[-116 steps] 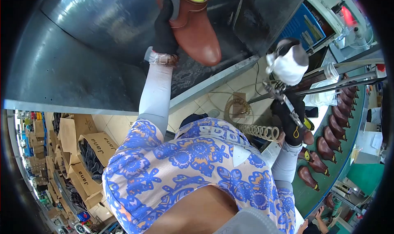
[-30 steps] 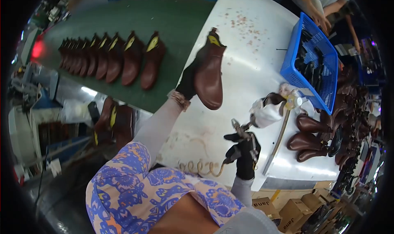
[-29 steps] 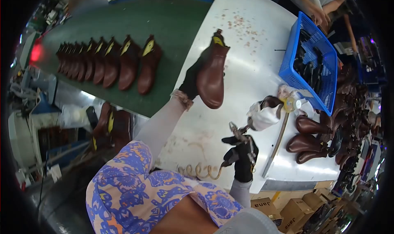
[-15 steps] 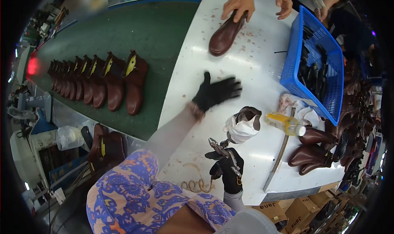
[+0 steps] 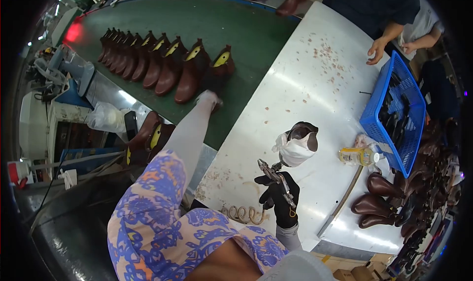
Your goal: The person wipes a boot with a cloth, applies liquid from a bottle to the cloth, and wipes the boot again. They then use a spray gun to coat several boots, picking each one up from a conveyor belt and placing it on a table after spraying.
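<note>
My left hand, in a black glove, is at the front of the nearest brown boot in a row on the green belt. Its fingers blend into the dark leather, so their grip is hidden. My right hand, also black-gloved, is closed around a metal spray gun above the white table. A dark cup wrapped in white cloth sits at the gun's upper end. A coiled hose lies near my right wrist.
A blue basket of dark items stands at the table's right, beside a bottle of yellow liquid. Brown shoes lie nearby. A co-worker's hand is near the basket; another person holds a boot at the far end.
My left hand has moved from over the table leftward to the nearest boot on the belt. The brown shoe under a co-worker's hand has left the table. My right hand still holds the spray gun.
</note>
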Demonstrator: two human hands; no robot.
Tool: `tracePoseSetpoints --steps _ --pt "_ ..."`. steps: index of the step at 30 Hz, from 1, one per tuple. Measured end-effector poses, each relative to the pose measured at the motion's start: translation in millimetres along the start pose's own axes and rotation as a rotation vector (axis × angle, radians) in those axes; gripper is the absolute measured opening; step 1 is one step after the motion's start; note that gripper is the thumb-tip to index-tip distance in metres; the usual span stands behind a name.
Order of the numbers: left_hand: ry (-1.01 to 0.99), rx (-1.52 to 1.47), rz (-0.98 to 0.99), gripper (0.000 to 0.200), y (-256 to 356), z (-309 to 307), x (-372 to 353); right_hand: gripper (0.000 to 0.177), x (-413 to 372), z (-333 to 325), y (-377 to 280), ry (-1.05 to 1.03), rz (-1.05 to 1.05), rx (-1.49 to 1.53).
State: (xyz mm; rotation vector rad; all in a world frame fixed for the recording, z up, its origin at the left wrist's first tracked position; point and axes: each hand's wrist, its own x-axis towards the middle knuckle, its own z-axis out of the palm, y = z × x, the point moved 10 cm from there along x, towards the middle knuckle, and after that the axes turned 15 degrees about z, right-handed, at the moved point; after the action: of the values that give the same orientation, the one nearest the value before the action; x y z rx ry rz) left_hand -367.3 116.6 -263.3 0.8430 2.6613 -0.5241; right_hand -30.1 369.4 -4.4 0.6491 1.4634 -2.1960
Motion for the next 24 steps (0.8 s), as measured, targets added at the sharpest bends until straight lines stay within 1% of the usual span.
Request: tracePoseSetpoints --steps 1,3,4,6,7,8,10,11,12,13,14,15,16,17,18,19,20,22,23,24 --pt "0.613 -0.571 -0.168 0.035 -31.0 -47.2 8.2 0.025 -2.5 4.9 -1.7 -0.012 -0.003 -0.009" --pt "0.92 -0.262 -0.063 0.03 -22.2 -103.8 -22.9 0.025 -11.2 15.7 -4.4 -0.02 0.004 -0.021" --pt "0.932 -0.261 -0.081 0.03 -26.7 -120.5 -37.8 0.025 -13.7 22.3 -6.7 -0.028 0.002 -0.02" --pt "0.984 -1.347 0.006 0.03 -37.0 -128.8 -66.4 0.028 -20.2 25.3 -17.3 -0.053 -0.027 -0.046" --pt "0.822 -2.007 -0.15 0.03 -19.4 -117.5 -94.0 0.028 -24.4 34.4 -20.9 -0.08 -0.066 -0.071" --pt "0.845 -2.002 -0.169 0.03 -22.5 -105.3 -116.3 0.029 -27.7 43.3 -25.4 -0.109 -0.103 -0.096" --pt "1.009 -2.583 0.112 0.029 -20.1 -83.8 -161.5 0.029 -36.1 65.6 -33.6 -0.147 -0.15 -0.171" --pt "0.919 -2.721 -0.064 0.027 1.7 -126.7 -214.0 0.029 -39.6 77.7 -35.1 -0.168 -0.149 -0.172" --pt "0.98 -2.7 -0.111 0.027 7.9 -120.1 -240.2 0.028 -46.6 78.6 -40.2 -0.201 -0.141 -0.168" --pt "1.088 -2.72 0.056 0.032 1.2 -115.0 -271.4 0.04 -52.2 97.7 -43.4 -0.192 -0.161 -0.231" --pt "1.196 -2.717 0.227 0.038 -3.1 -110.5 -305.1 0.041 -58.6 116.8 -43.9 -0.235 -0.183 -0.274" --pt "1.356 -2.544 0.222 0.037 -0.7 -144.1 -362.6 0.041 -63.5 134.2 -40.4 -0.298 -0.206 -0.287" --pt "1.427 -2.521 0.162 0.037 -5.4 -128.3 -397.4 0.041 -68.4 150.3 -35.2 -0.361 -0.22 -0.299" --pt "1.404 -2.541 -0.037 0.037 -8.9 -102.9 -428.8 0.042 -74.2 168.3 -29.3 -0.389 -0.186 -0.4" --pt "1.375 -2.553 -0.227 0.037 -10.9 -78.3 -463.2 0.042 -80.3 187.1 -21.7 -0.466 -0.205 -0.422" --pt "1.359 -1.711 -0.33 0.036 13.3 -98.0 -534.8 0.027 -107.5 173.6 -18.4 -0.604 -0.174 -0.428" --pt "1.396 -1.689 -0.394 0.036 19.0 -85.0 -573.5 0.015 -119.9 192.5 -9.6 -0.698 -0.144 -0.454" --pt "1.642 -1.794 -0.547 0.035 37.2 -71.1 -647.5 0.011 -145.8 216.7 8.9 -0.78 -0.139 -0.661" --pt "1.898 -1.871 -0.652 0.036 47.3 -66.5 -683.3 0.011 -155.8 226.5 18.5 -0.845 -0.193 -0.714" --pt "1.939 -1.838 -0.691 0.036 51.8 -48.5 -711.6 0.011 -163.6 238.2 28.7 -0.905 -0.248 -0.766"
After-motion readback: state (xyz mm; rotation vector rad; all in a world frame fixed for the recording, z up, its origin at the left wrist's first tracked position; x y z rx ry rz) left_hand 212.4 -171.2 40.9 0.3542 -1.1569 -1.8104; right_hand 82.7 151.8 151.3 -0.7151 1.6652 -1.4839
